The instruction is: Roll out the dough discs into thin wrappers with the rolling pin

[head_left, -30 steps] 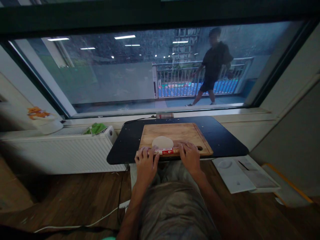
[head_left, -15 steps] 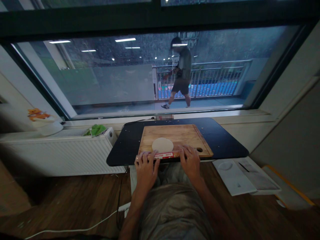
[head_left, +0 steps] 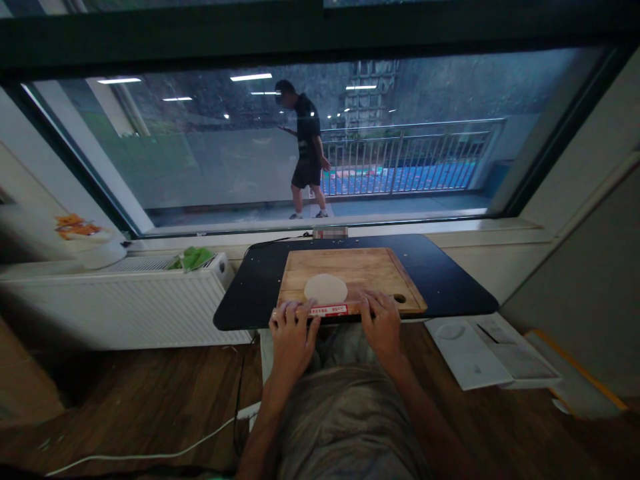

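Note:
A flat, pale round of dough (head_left: 325,289) lies on the wooden cutting board (head_left: 345,264). Along the board's near edge is what looks like a wooden rolling pin (head_left: 353,308), bearing a red and white label. My left hand (head_left: 295,337) has its fingers bent over the pin's left end. The right end is under the curled fingers of my right hand (head_left: 381,325). Both hands touch the pin just on the near side of the dough, and they partly hide its ends.
A black table (head_left: 450,293) carries the board, with small light crumbs on it. To the left stands a white radiator (head_left: 115,310) with a green cloth (head_left: 193,259) on top. An open white box (head_left: 493,350) sits lower right. Beyond the window a person (head_left: 307,147) walks.
Outside the window, the walking person has moved left. My hands, the pin and the dough stay practically where they were.

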### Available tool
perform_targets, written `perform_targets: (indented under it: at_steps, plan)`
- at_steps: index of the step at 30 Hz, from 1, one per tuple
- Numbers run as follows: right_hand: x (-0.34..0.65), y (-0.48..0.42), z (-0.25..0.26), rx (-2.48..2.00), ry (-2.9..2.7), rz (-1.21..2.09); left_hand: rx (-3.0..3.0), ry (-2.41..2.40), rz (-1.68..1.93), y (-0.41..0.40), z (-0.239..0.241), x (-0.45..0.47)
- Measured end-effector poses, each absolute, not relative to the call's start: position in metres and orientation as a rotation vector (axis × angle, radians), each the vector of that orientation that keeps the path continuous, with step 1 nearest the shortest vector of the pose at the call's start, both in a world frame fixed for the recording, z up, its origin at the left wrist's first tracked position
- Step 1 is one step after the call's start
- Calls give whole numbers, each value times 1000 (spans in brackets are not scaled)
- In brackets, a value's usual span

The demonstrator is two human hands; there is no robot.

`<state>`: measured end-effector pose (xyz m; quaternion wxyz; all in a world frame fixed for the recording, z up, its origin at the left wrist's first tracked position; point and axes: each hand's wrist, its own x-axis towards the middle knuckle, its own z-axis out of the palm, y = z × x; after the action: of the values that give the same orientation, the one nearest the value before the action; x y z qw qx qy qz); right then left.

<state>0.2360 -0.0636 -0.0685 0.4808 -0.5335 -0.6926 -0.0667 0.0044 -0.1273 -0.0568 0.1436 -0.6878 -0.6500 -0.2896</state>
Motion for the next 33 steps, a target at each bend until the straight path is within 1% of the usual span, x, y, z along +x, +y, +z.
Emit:
perform_targets:
  at_steps: [9, 19, 26, 33]
  plan:
    - [235, -69, -79, -1246, -1689, -252, -1991, -1872, -816, -131, -73, -2]
    - [226, -55, -66, -1327, -1765, -284, -1927, -1921, -780, -110, -65, 2]
    - [230, -58, -72, -1241, -1782, -294, -1959, -1869, -808, -114, -71, -5]
    - [248, -65, -68, -1080, -2010, -200, -1950, -1859, -895, -111, -76, -8]
